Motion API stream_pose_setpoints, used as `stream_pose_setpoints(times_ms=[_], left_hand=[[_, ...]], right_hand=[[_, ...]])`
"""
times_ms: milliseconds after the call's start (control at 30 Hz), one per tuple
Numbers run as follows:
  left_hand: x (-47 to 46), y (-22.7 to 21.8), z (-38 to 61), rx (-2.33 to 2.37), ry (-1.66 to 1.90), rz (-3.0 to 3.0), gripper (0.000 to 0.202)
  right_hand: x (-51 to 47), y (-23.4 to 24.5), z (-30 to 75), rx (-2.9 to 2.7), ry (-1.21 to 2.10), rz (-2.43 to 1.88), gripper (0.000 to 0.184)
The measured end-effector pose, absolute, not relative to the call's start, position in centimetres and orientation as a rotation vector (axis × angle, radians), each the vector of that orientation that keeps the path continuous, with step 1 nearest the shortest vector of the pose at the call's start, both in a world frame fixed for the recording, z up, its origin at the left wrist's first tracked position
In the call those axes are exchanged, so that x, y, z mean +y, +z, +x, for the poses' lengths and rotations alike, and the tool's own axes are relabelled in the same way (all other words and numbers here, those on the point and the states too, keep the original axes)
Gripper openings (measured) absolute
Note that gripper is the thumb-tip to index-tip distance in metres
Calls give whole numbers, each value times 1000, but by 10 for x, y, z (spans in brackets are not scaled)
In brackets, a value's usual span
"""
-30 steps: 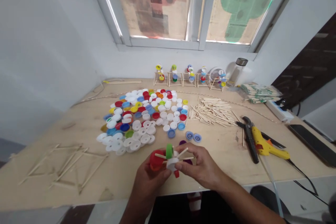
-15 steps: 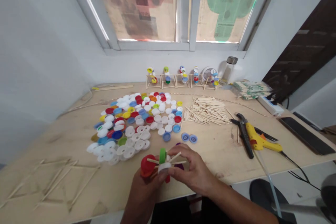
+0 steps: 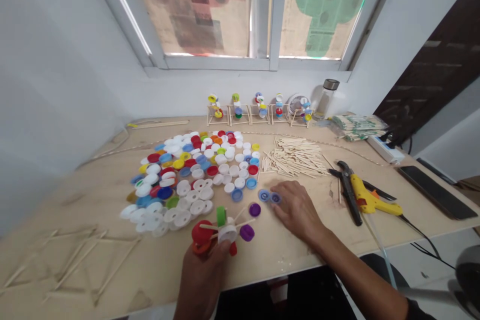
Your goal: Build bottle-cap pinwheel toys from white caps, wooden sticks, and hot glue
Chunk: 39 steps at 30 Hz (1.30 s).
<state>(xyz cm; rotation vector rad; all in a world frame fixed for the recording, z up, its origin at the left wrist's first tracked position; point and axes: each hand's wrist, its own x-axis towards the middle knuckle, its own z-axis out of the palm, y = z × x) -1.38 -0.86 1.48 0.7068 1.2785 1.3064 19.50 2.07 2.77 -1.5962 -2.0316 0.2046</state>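
Observation:
My left hand (image 3: 204, 270) is closed around a wheel-like piece of bottle caps and sticks, held above the front of the table. A white cap (image 3: 227, 234) forms its hub, with thin wooden sticks (image 3: 245, 223) spreading outward. Red, orange, green and purple caps sit around the hub. My right hand (image 3: 300, 212) is down on the table to the right, thumb and fingers closed on the edge of a blue bottle cap (image 3: 275, 198). Beside that lies a matching blue cap (image 3: 264, 195). A loose purple cap (image 3: 254, 209) rests between the two hands.
Many mixed bottle caps (image 3: 195, 195) cover the middle left. Behind my right hand lies a heap of short sticks (image 3: 296, 156). Pliers (image 3: 349, 195), a yellow glue gun (image 3: 369, 200) and a phone (image 3: 437, 192) are at right. Stick frames (image 3: 78, 260) lie front left.
My right hand has let go of the wheel-like piece and moved right and away to the blue caps. My left hand still holds the piece, shifted slightly left.

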Motion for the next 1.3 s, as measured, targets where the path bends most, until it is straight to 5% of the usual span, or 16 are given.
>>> stream_pose_setpoints(times_ms=[767,1300], left_hand=[[-2,10,-9,1144,1298,616,36],[-1,11,1,1135,1332,600,31]], right_hand=[[-2,17,191,-2159,120,-1486,32],[9,13,200,-2019,126,-1782,14]])
